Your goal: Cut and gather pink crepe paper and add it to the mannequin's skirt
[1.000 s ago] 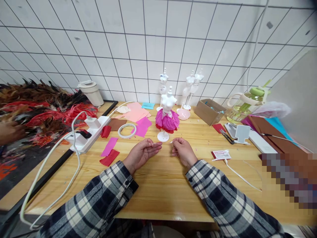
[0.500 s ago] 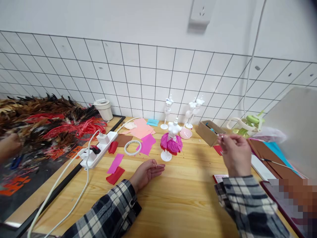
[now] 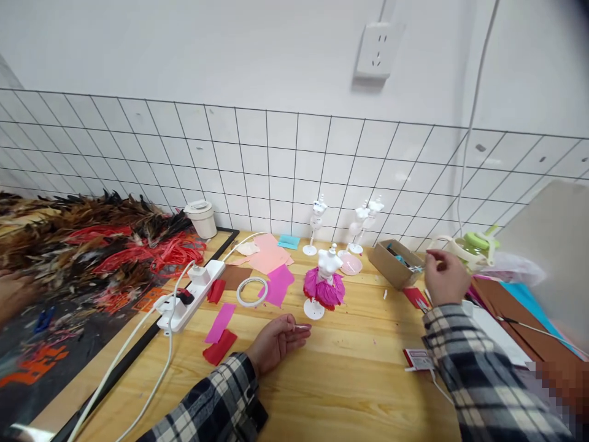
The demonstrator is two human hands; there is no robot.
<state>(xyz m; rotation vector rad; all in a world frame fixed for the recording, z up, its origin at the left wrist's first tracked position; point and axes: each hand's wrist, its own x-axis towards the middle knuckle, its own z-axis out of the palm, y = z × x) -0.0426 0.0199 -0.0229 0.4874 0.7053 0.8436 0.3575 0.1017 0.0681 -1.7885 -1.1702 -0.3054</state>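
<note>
My left hand rests palm up above the wooden table, with a thin pale sliver pinched by the thumb and fingers; its kind is unclear. Just beyond it stands a small white dress-form wearing a magenta crumpled skirt with a red hem. My right hand is beside the right end of an open cardboard box, fingers curled together. Whatever they may hold cannot be made out. Small tools show inside the box. A red-and-white packet lies near my right sleeve.
More white dress-forms stand by the tiled wall. Pink paper pieces, a tape roll and a power strip lie left. Feathers cover the far left, where another person's hand shows. A teapot stands right.
The view has tilted up, so the table sits lower. My right hand has moved farther back, closer to the box. My left hand keeps nearly the same pose.
</note>
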